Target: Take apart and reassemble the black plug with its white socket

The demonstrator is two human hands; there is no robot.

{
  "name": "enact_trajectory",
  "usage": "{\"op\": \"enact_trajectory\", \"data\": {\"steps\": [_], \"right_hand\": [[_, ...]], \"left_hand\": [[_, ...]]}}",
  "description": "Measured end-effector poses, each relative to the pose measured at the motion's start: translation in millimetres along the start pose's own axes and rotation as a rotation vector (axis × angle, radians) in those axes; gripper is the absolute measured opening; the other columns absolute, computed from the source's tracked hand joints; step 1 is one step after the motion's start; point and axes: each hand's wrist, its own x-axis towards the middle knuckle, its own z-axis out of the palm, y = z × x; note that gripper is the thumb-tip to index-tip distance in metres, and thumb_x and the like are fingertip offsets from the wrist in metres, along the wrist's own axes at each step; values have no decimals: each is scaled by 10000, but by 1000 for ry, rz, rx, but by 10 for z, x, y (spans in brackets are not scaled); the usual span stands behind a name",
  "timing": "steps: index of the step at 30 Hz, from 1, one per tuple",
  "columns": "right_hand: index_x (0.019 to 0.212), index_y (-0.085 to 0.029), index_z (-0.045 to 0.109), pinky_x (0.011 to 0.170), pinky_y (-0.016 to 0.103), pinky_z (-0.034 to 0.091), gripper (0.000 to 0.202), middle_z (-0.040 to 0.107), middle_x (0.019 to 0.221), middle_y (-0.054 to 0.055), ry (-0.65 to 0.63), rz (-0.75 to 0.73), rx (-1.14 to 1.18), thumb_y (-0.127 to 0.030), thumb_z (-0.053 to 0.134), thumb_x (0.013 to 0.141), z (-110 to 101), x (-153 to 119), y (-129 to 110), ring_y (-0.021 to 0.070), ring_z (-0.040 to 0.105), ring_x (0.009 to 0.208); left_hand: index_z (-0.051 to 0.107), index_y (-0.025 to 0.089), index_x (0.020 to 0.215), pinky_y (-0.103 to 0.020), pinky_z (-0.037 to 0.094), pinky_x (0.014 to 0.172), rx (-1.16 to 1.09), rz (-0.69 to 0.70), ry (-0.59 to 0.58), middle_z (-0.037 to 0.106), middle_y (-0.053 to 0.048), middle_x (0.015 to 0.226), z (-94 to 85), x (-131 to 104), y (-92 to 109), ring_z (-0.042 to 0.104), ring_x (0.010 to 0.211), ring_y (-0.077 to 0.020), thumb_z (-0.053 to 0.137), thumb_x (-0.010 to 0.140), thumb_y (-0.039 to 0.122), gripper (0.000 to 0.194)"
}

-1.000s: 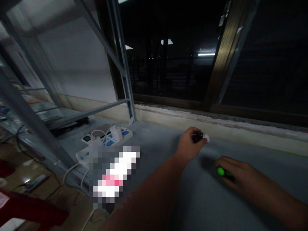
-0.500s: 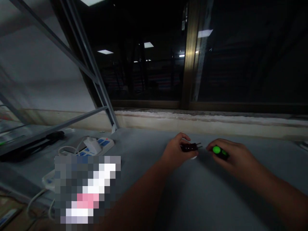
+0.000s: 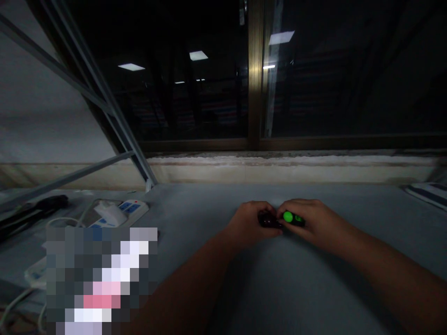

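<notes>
Above the grey table, my left hand (image 3: 248, 223) grips a small dark, glossy object (image 3: 268, 219) between thumb and fingers. Close against it on the right, my right hand (image 3: 307, 216) is closed round a black cylinder with a bright green end (image 3: 288, 217). The fingertips of both hands meet or nearly meet. What lies between them, at the right end of the dark object, is hidden by the fingers.
A white power strip (image 3: 141, 209) with a plugged-in white adapter (image 3: 111, 213) and cables lies at the left. Behind it rises a grey metal frame (image 3: 117, 125). A striped object (image 3: 428, 193) sits at the far right edge.
My hands have come together, bringing the dark object and the green-ended cylinder close. The two prongs seen on the dark object before are now hidden. The view has shifted to the right.
</notes>
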Motion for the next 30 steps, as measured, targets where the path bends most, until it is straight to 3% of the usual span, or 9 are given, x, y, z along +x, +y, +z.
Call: {"op": "enact_trajectory", "data": {"steps": [6,10,17,23,30], "right_hand": [[955,-201,640,774,292,453,186,686,912,38,-56,-20,-34,-38,595,879,7,-3,-32,186,639,864],[934,-209,616,764,297,444,174,676,910,38,-74,-27,-48,-44,598,881,21,-1,-52,198,643,868],[1029,-216,664,839,323,479,213,727,1017,49,-125,1,-13,-59,590,906,26,-3,-41,211,679,949],[1082,-241,710,858,295,484,289,752,1069,26,-98,26,79,-58,601,886,-8,-8,-19,187,706,973],[1076,-240,713,771,262,468,254,753,976,-1,-81,50,162,-103,595,897,-29,-18,37,161,708,876]], "left_hand": [[697,181,846,-234,444,666,-34,-28,-19,648,31,750,34,-16,-12,590,729,-139,865,674,273,257],[679,176,914,-229,470,669,-90,-32,-37,664,27,785,63,-25,-15,612,731,-134,865,684,267,309],[683,181,914,-244,472,680,-97,-45,-27,688,16,797,63,-24,-43,628,739,-143,885,650,238,337],[694,190,947,-249,467,700,-76,-39,-29,691,16,822,54,-24,-70,630,769,-147,894,665,280,357],[696,190,940,-244,448,670,-37,-38,-37,662,25,788,52,-5,-103,606,735,-140,901,658,317,371]]}}
